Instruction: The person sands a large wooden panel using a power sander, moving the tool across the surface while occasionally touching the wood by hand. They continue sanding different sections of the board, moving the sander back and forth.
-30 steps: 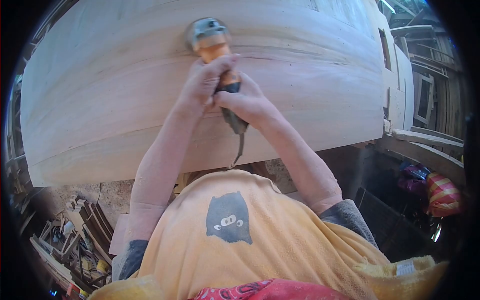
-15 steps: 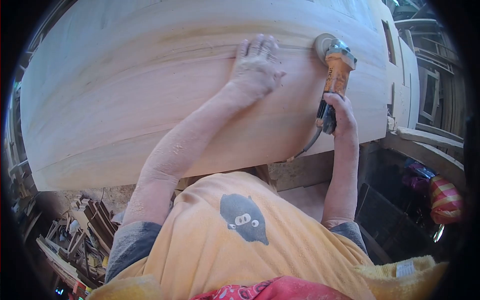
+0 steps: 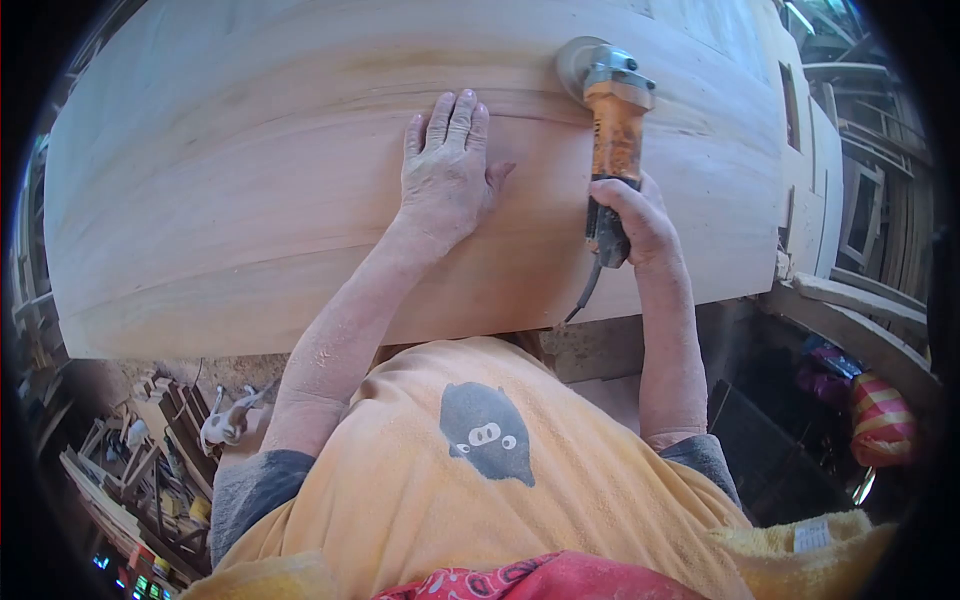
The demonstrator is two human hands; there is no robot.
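My right hand (image 3: pixel 642 218) is wrapped round the black rear handle of an orange angle grinder (image 3: pixel 615 135). Its round disc (image 3: pixel 577 68) sits at the surface of a wide pale wooden panel (image 3: pixel 280 190), along a darker streak in the grain. From the grinder's rear end a cord (image 3: pixel 585 292) runs down over the panel's near edge. To the left of the tool, my left hand (image 3: pixel 448 170) lies flat on the wood with fingers stretched out and thumb apart. Fine dust and shavings cling to my left forearm.
Below the panel at left lie stacked wood offcuts (image 3: pixel 165 425), with a small white and brown animal (image 3: pixel 228 425) beside them. A red and yellow striped bag (image 3: pixel 882 420) hangs at lower right, near wooden beams (image 3: pixel 860 305). More timber frames stand at far right.
The grinder and my right hand have moved left across the panel. My left hand has also shifted left and slightly down, still flat. The animal now shows at lower left.
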